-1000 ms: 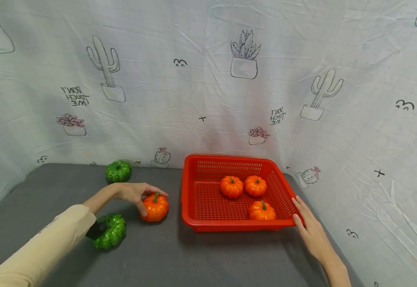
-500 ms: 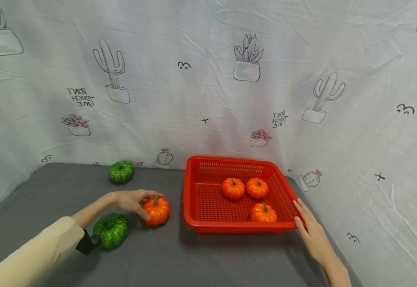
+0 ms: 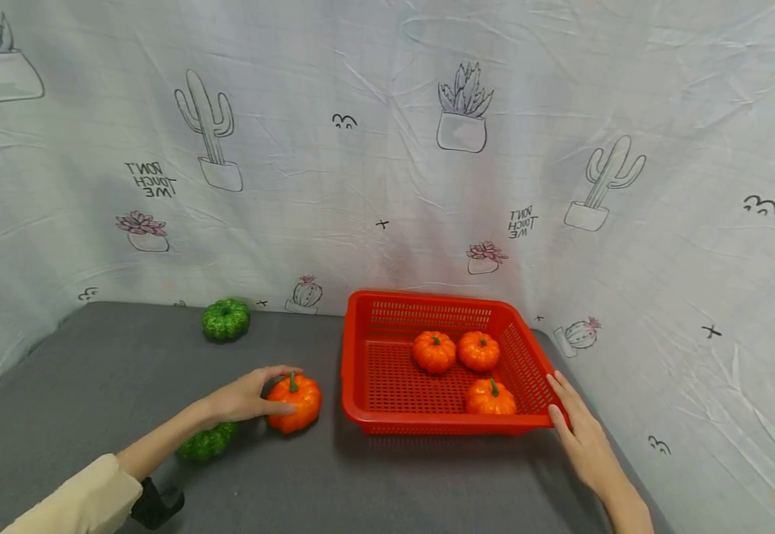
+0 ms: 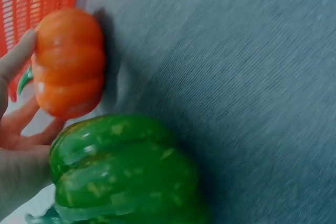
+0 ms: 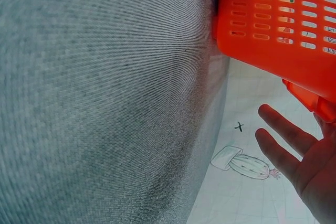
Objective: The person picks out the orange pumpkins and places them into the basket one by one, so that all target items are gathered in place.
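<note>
An orange pumpkin (image 3: 302, 404) with a green stem sits on the grey table in the head view. My left hand (image 3: 254, 393) grips it from the left, thumb on the near side and fingers round the far side. In the left wrist view, the orange pumpkin (image 4: 71, 64) stands beyond a larger-looking green pumpkin (image 4: 126, 171). My right hand (image 3: 581, 434) touches the near right corner of the red basket (image 3: 427, 423); in the right wrist view two of its fingers (image 5: 286, 129) are extended, apart from the basket wall. Three orange pumpkins (image 3: 490, 398) lie inside the basket.
A green pumpkin (image 3: 225, 320) stands at the table's back left. Another green pumpkin (image 3: 207, 443) lies partly hidden under my left forearm. A black strap (image 3: 153, 504) hangs at the left cuff. Behind the table hangs a white cloth (image 3: 387, 148) with cactus drawings.
My left hand and forearm have shifted toward me, and the gripped orange pumpkin has come slightly nearer. The forearm now covers more of the near green pumpkin. My right hand keeps its place on the basket.
</note>
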Motion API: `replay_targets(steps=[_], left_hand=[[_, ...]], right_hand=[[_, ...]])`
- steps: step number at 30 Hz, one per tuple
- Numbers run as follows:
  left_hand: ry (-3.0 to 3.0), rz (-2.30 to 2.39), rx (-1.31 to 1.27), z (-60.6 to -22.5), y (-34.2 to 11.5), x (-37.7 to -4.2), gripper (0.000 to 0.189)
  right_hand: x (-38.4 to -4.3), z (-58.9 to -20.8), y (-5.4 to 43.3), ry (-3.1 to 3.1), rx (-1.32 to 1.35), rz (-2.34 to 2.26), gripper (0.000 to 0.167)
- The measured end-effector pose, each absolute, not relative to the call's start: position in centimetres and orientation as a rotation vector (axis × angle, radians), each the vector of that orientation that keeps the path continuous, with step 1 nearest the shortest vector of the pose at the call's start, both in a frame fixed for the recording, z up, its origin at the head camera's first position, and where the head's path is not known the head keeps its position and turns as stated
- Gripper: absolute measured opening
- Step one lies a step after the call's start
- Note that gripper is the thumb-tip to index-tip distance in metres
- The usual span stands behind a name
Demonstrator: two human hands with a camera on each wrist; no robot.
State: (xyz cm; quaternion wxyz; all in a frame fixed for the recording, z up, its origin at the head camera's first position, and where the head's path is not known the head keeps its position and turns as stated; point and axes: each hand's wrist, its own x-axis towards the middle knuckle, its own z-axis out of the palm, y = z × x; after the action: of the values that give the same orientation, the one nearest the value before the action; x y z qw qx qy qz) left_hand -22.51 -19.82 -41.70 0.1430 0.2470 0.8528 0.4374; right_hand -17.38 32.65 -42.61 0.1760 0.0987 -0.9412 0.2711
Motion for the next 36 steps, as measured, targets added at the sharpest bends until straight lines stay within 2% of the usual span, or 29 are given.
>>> replay_targets(steps=[5, 13, 23, 36], left_hand=[[2.546, 1.356, 0.742, -42.4, -19.2, -22.2, 0.065], [2.633, 1.602, 0.648, -43.7, -18.0, -21.3, 0.058], [2.575, 1.657, 0.859, -45.6, -20.6, -22.6, 0.048], [2.376, 1.673, 0.780, -45.8, -19.6, -24.1, 0.061]], right_hand=[[-17.4, -42.7, 32.7, -2.648, 0.297, 0.761, 0.051], [-17.3, -42.8, 32.6, -2.651, 0.283, 0.766, 0.051], [-17.2, -43.0, 32.5, -2.598, 0.331, 0.716, 0.049], [-17.2, -43.1, 32.6, -2.559, 0.357, 0.699, 0.048]])
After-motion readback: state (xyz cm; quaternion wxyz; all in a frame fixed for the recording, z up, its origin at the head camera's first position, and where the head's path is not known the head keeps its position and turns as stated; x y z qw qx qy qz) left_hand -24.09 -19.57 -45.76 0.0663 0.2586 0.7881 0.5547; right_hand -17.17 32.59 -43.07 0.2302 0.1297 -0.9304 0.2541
